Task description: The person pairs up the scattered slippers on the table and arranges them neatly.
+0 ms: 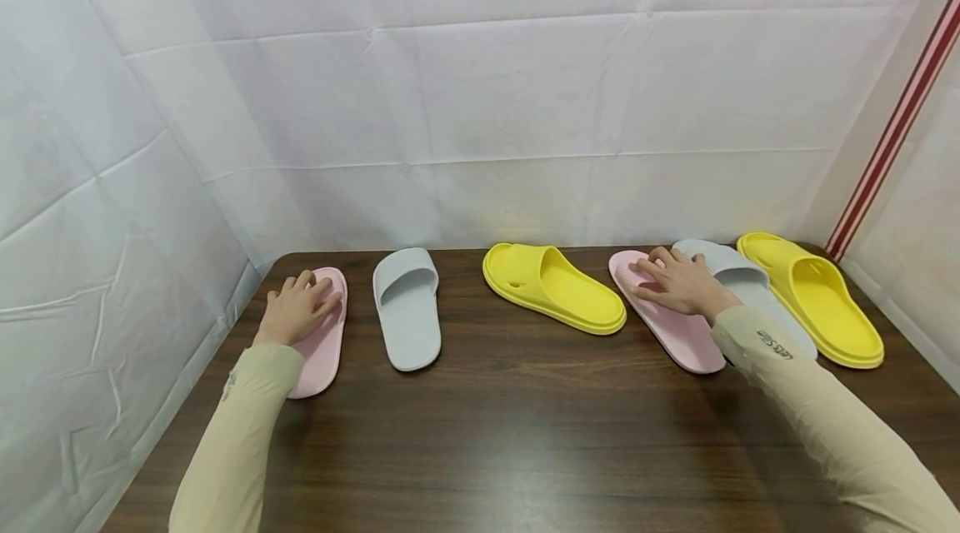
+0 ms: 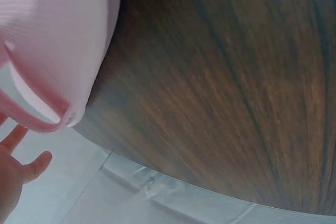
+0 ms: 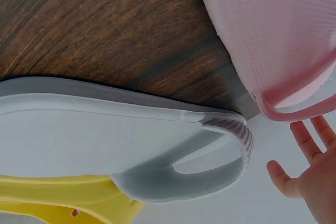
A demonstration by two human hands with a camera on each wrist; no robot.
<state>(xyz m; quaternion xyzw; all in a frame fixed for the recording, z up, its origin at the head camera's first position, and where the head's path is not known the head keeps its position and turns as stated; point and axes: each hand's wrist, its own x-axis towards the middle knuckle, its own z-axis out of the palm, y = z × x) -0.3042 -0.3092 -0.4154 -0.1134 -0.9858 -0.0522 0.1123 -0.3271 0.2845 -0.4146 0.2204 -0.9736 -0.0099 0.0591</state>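
Note:
At the table's left end my left hand [image 1: 294, 310] is over a pink slipper [image 1: 321, 358], covering much of its strap. In the left wrist view the fingers [image 2: 34, 167] are spread, with fingertips right at the strap's edge. My right hand [image 1: 678, 283] reaches over another pink slipper [image 1: 686, 341] on the right side, its fingers spread across the strap. The right wrist view has two fingertips [image 3: 304, 137] at that strap's rim and the thumb apart. Both pink slippers lie sole down, toes toward the back wall.
A light grey slipper [image 1: 408, 316] lies right of the left pink one. A yellow slipper [image 1: 555, 287] lies slanted near mid-table. Another grey slipper [image 1: 761, 291] is partly behind my right arm, beside a second yellow slipper [image 1: 813, 300]. White cloth [image 1: 487, 100] hangs behind the dark wooden table [image 1: 480, 433].

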